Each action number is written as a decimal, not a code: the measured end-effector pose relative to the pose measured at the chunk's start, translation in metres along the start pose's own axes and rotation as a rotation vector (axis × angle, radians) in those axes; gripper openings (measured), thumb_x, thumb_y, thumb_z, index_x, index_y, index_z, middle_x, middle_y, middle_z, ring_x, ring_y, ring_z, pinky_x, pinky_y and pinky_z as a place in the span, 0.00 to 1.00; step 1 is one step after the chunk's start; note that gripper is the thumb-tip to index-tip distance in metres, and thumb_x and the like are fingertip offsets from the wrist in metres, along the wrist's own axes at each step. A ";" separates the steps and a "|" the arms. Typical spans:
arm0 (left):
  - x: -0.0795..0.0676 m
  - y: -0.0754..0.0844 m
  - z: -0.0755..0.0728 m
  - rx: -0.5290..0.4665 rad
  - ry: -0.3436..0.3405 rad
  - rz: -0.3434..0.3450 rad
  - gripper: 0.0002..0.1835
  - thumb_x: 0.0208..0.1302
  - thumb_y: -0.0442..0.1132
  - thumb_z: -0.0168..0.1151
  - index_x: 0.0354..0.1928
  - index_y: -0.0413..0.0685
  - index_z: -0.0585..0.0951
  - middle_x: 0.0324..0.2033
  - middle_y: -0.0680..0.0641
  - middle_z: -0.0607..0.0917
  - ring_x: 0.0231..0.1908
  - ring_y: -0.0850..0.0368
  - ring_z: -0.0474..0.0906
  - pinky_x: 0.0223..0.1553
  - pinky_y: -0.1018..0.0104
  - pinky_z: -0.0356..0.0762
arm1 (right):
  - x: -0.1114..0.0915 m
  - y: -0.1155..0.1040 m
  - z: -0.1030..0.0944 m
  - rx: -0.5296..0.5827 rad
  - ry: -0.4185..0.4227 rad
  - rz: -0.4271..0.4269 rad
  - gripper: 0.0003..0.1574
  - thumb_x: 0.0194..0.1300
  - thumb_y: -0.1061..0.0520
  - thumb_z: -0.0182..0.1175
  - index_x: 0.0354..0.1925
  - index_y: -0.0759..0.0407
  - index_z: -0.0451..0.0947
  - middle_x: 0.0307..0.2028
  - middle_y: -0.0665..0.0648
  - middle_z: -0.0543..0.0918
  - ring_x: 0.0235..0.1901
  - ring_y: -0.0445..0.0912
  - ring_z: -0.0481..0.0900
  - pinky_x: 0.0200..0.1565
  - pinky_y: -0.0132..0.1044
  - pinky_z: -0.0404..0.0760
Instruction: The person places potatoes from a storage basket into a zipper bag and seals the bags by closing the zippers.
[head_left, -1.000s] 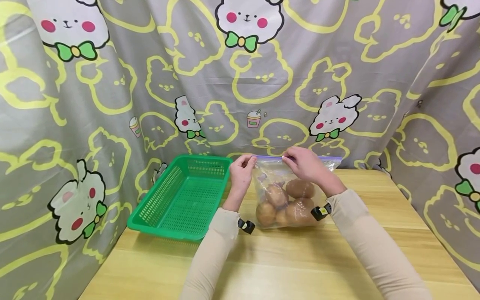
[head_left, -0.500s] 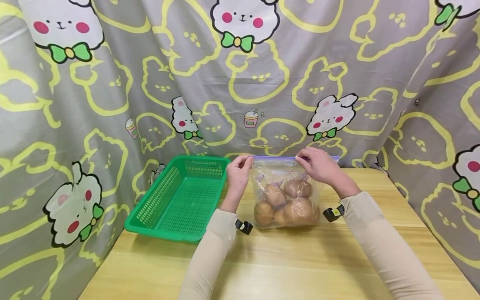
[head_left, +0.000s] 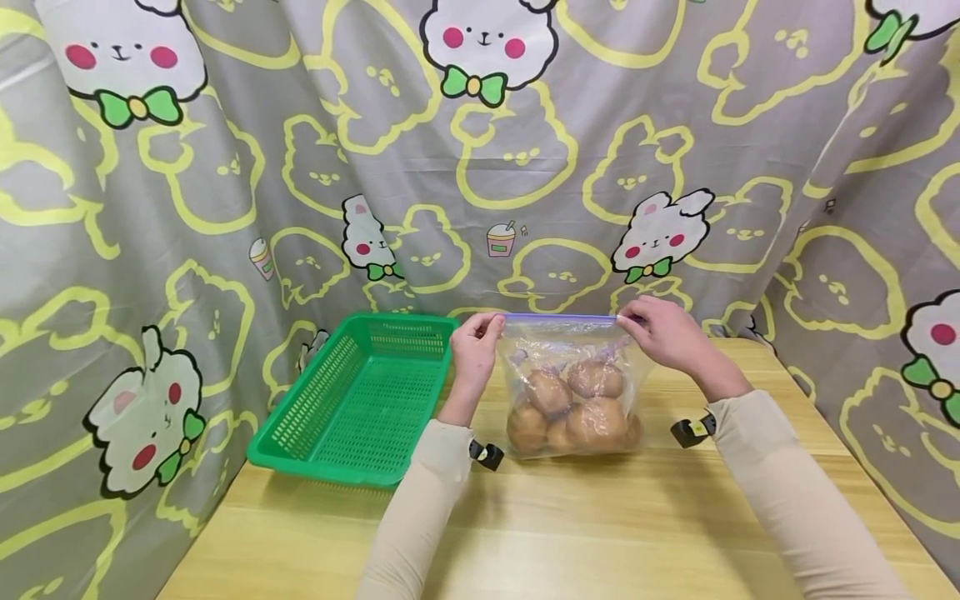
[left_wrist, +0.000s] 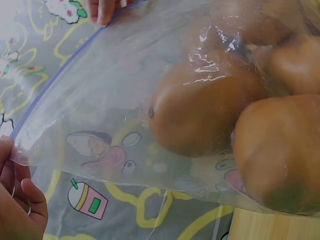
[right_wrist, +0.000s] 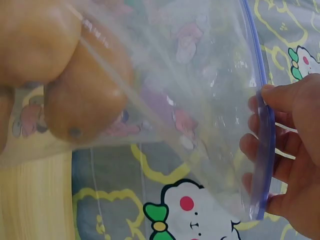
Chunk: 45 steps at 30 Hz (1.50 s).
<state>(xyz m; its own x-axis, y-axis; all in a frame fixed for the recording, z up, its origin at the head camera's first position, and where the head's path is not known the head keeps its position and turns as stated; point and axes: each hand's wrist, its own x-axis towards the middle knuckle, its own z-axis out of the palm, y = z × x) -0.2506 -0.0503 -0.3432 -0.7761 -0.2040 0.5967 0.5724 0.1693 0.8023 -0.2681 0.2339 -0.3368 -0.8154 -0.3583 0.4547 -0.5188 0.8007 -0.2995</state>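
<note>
A clear zip bag [head_left: 525, 354] with a purple zip strip [head_left: 558, 318] stands upright on the table. Inside lie several smooth brown oval items [head_left: 596, 421], potato-like, some showing a small dark spot at one end [right_wrist: 75, 132]. My left hand [head_left: 474, 346] pinches the bag's upper left corner. Farther right, my right hand [head_left: 666, 333] pinches the zip strip near its right end, thumb on one side and fingers on the other in the right wrist view. Between the hands the strip is stretched straight. From the head view the strip's right tip is hidden behind my right hand.
A green plastic basket [head_left: 330, 477] with slotted sides sits on the wooden table [head_left: 570, 533], left of the bag. A grey patterned curtain [head_left: 420, 175] hangs behind and at both sides. Black wrist cameras [head_left: 693, 430] are strapped at both sleeves.
My right hand has moved rightward along the zip strip, from the middle to near its right end. My left hand keeps its pinch on the left corner. The bag stays in place.
</note>
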 end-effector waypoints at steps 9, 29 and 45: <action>0.002 -0.002 0.000 0.005 0.005 -0.003 0.06 0.60 0.26 0.62 0.33 0.25 0.82 0.25 0.32 0.82 0.25 0.52 0.74 0.26 0.77 0.69 | -0.008 0.013 -0.009 -0.018 0.013 -0.002 0.11 0.69 0.57 0.55 0.37 0.64 0.80 0.32 0.57 0.79 0.32 0.52 0.76 0.36 0.49 0.75; 0.003 -0.008 -0.001 0.016 0.011 -0.025 0.06 0.60 0.26 0.62 0.32 0.25 0.82 0.25 0.32 0.81 0.24 0.61 0.71 0.27 0.78 0.68 | -0.031 0.044 -0.025 -0.013 0.071 0.034 0.07 0.67 0.60 0.57 0.34 0.62 0.80 0.27 0.52 0.74 0.25 0.46 0.70 0.29 0.43 0.70; -0.023 -0.059 -0.008 0.032 -0.439 -0.376 0.29 0.64 0.44 0.61 0.62 0.36 0.67 0.53 0.37 0.75 0.55 0.44 0.71 0.55 0.53 0.70 | -0.043 0.053 0.009 0.869 0.056 0.336 0.15 0.70 0.58 0.53 0.45 0.71 0.68 0.34 0.52 0.77 0.33 0.38 0.80 0.39 0.31 0.80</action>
<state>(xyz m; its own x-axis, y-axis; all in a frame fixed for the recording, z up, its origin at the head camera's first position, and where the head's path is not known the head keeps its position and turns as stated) -0.2645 -0.0635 -0.4035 -0.9655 0.1619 0.2037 0.2334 0.1929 0.9531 -0.2626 0.2876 -0.3800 -0.9558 -0.1309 0.2631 -0.2861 0.2101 -0.9349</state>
